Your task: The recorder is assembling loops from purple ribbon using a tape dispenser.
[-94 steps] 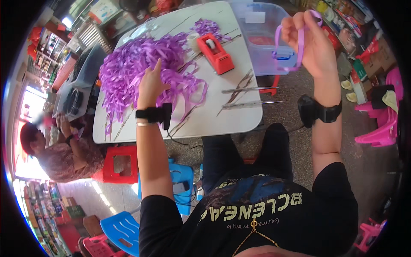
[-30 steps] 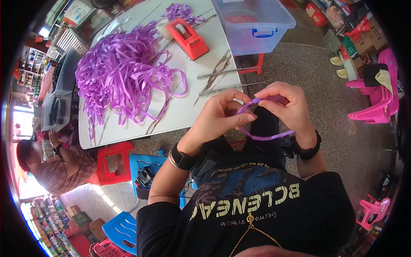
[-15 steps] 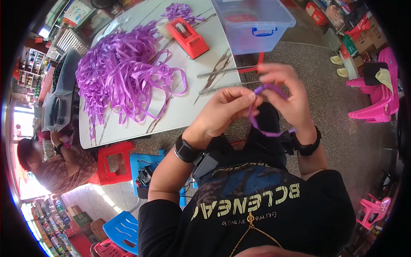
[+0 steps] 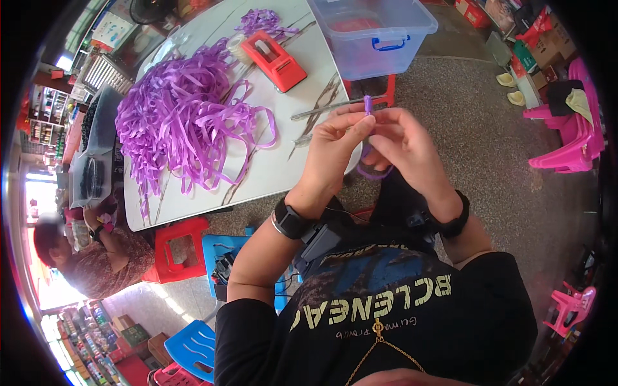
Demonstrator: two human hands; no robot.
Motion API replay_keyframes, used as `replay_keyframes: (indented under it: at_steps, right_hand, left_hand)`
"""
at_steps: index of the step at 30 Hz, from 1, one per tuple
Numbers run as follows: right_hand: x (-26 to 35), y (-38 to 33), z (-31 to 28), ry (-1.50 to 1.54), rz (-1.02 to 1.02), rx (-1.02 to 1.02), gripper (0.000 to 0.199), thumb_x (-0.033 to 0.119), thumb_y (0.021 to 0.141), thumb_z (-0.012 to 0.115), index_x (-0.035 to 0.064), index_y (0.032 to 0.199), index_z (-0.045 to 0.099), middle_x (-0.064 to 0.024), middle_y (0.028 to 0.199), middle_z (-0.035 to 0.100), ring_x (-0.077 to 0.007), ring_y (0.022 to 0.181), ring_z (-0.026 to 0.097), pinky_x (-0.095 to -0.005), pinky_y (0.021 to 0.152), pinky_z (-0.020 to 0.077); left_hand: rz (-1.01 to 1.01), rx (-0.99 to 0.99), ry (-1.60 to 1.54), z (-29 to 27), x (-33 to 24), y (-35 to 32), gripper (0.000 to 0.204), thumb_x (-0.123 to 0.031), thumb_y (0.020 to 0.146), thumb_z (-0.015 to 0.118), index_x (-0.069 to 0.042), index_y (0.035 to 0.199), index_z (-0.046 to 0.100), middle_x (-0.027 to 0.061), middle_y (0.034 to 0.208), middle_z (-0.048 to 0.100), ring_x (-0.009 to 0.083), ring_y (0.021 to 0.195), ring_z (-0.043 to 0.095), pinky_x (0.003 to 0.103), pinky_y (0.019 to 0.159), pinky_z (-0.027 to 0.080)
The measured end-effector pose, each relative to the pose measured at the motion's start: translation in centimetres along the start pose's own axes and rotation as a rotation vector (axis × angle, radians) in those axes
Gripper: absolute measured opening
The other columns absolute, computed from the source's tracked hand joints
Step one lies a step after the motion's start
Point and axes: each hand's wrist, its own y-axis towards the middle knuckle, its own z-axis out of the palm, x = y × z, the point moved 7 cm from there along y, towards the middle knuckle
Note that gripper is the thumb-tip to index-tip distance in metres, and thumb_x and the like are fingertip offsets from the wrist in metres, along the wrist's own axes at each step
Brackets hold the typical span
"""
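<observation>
the left hand (image 4: 338, 138) pinches the purple ribbon (image 4: 367, 105) between thumb and forefinger, with a small bunched part standing upright above the thumb. the right hand (image 4: 409, 138) curls in close at three o'clock of it, fingers bent; whether they are closed on the strip, i cannot tell. the ribbon is between the two hands, in front of the body, just past the table's edge, and its loose loop hangs at six o'clock below the fingers.

for handling this well, a firm pinch right at the bunched part seems best, since slick, springy strip would likely slide open under a loose one; the hanging loop probably wants to stay slack and untwisted.

the strip is narrow, flat and faintly glossy. at nine o'clock lies a ribbon heap (image 4: 177, 106), tangled and loopy, on the smooth, dark-veined white table (image 4: 270, 175). a blocky red tape dispenser (image 4: 283, 67) sits at ten o'clock, near a slim metal rod (image 4: 315, 112); a clear plastic tub (image 4: 386, 61) stands at twelve.
</observation>
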Motion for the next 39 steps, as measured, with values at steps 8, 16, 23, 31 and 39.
replay_keyframes:
  at_steps: [8, 16, 23, 31, 39]
  right_hand:
    - [-2.6, -2.9, 0.1, -0.191, 0.09, 0.124, 0.02, 0.013, 0.088, 0.052, -0.0042, 0.092, 0.06, -0.0061, 0.077, 0.063, -0.0106, 0.073, 0.061, -0.0228, 0.064, 0.0493]
    - [-6.1, -7.1, -6.1, -0.454, 0.008, 0.167, 0.016, 0.011, 0.083, 0.057, -0.0014, 0.092, 0.063, -0.0093, 0.079, 0.065, -0.0137, 0.068, 0.062, -0.0238, 0.06, 0.0484]
    - [-3.4, -7.7, -5.2, -0.74, -0.15, 0.327, 0.014, 0.012, 0.08, 0.058, 0.0018, 0.087, 0.065, -0.0125, 0.08, 0.064, -0.0238, 0.07, 0.062, -0.0294, 0.062, 0.0486]
    - [-2.2, -8.9, -3.3, -0.754, -0.254, 0.449, 0.013, 0.012, 0.08, 0.057, 0.0012, 0.084, 0.063, -0.0111, 0.084, 0.063, -0.0262, 0.076, 0.061, -0.0322, 0.067, 0.0495]
    - [-2.2, -8.3, -7.0, -0.992, -0.293, 0.237, 0.013, 0.012, 0.079, 0.057, 0.0004, 0.083, 0.062, -0.012, 0.087, 0.063, -0.0272, 0.078, 0.061, -0.0332, 0.07, 0.0493]
  left_hand:
    - [-0.109, 0.049, -0.091, 0.3, -0.2, -0.1, 0.016, -0.015, 0.087, 0.053, -0.002, 0.092, 0.062, 0.0044, 0.085, 0.06, 0.0137, 0.083, 0.057, 0.03, 0.08, 0.045]
    - [-0.075, 0.11, -0.396, -0.9, -1.8, 0.8, 0.022, -0.021, 0.094, 0.04, -0.003, 0.093, 0.053, 0.0042, 0.069, 0.057, 0.0156, 0.071, 0.058, 0.034, 0.08, 0.047]
    - [-0.096, -0.075, -0.578, -3.3, -1.4, 2.0, 0.019, -0.023, 0.092, 0.045, -0.006, 0.09, 0.054, 0.0112, 0.104, 0.058, 0.0211, 0.094, 0.057, 0.036, 0.086, 0.046]
    - [0.005, -0.157, -0.471, -5.3, -1.9, 2.1, 0.018, -0.018, 0.091, 0.047, -0.004, 0.099, 0.054, 0.0147, 0.114, 0.053, 0.0277, 0.112, 0.047, 0.038, 0.096, 0.04]
    - [-0.055, -0.018, -0.624, -5.1, -2.9, 0.8, 0.021, -0.02, 0.092, 0.043, -0.003, 0.091, 0.055, 0.0182, 0.116, 0.052, 0.0167, 0.086, 0.058, 0.026, 0.076, 0.049]
